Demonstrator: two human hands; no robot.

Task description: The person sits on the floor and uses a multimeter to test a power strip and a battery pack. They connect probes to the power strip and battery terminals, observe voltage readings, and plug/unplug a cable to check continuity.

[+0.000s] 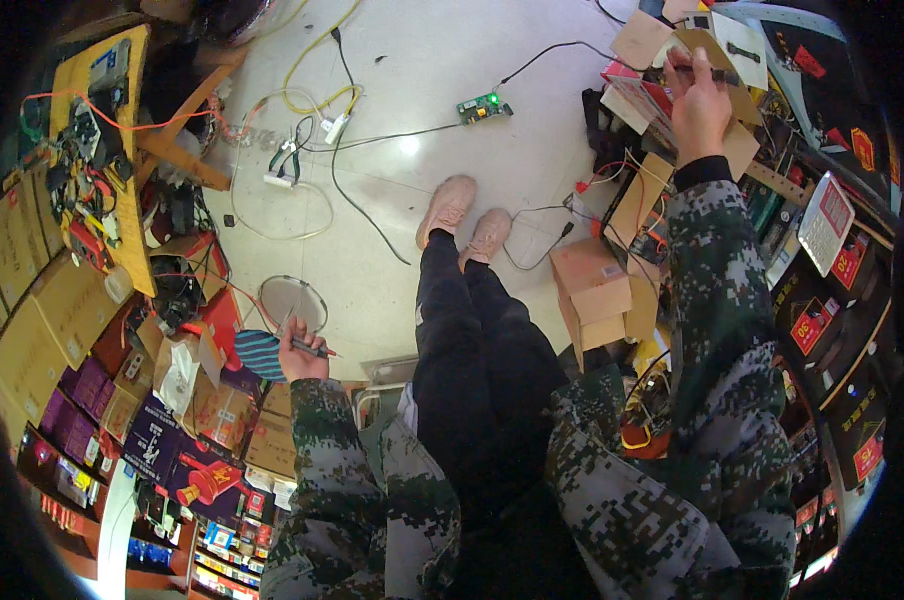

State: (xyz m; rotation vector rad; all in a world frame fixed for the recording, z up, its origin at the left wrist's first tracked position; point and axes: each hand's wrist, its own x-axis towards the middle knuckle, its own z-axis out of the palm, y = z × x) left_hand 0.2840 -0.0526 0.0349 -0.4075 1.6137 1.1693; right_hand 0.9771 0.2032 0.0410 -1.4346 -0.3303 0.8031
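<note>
My left hand [302,352] is closed around a slim dark pen-shaped tool [315,348] with a thin reddish tip; its exact kind does not show. A blue-and-black striped thing [259,354] lies just beside that hand. My right arm reaches far out to the upper right, where my right hand [700,108] is over open cardboard boxes. Its fingers are curled together by a dark narrow object [714,75], and what they hold is hard to make out. On the floor ahead lies a green circuit board [485,107] with a lit green light and black cables at both ends.
Pliers [288,155], a white power strip [336,127] and tangled cables lie on the floor to the left. Tools crowd a yellow wooden bench [137,200]. An open cardboard box [590,285] stands right of my feet. Stacked cartons [72,310] line the left; shelves fill the right.
</note>
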